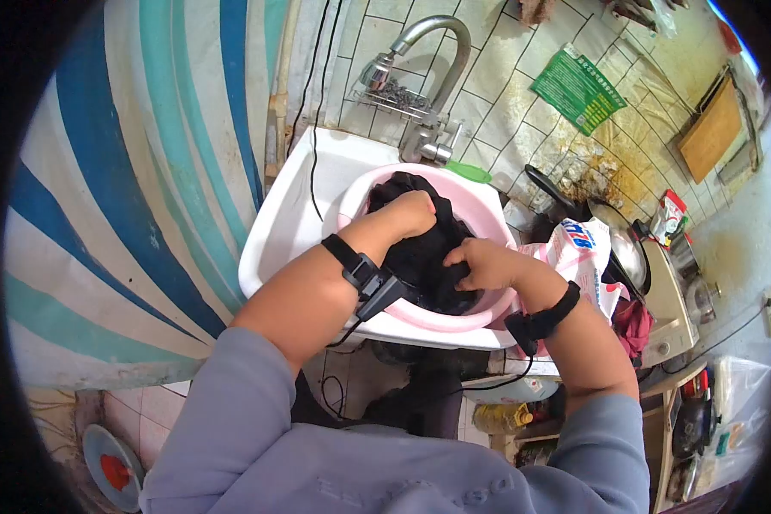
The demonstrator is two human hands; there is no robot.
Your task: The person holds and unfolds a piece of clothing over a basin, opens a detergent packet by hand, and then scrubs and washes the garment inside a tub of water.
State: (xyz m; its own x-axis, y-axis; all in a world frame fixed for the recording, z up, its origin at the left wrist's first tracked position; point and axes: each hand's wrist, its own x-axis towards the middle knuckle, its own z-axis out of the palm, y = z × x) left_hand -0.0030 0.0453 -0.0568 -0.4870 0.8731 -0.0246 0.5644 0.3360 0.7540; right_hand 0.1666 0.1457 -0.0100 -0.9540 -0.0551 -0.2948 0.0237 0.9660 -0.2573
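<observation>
A pink basin (373, 182) sits in the white sink (276, 224) with a bundle of wet-looking black cloth (415, 261) in it. My left hand (414, 214) is closed in a fist on the upper part of the cloth. On the right side of the bundle, my right hand (487, 264) has its thumb and fingers curled round a fold. The fingertips of both hands are partly hidden by the cloth. Each wrist wears a black strap with a cable.
A metal faucet (467, 64) arches behind the basin, with a green brush-like item (469, 172) near its base. White-and-pink plastic bags (578, 248) and a pan (565, 201) stand close on the right. A striped curtain (158, 163) hangs on the left.
</observation>
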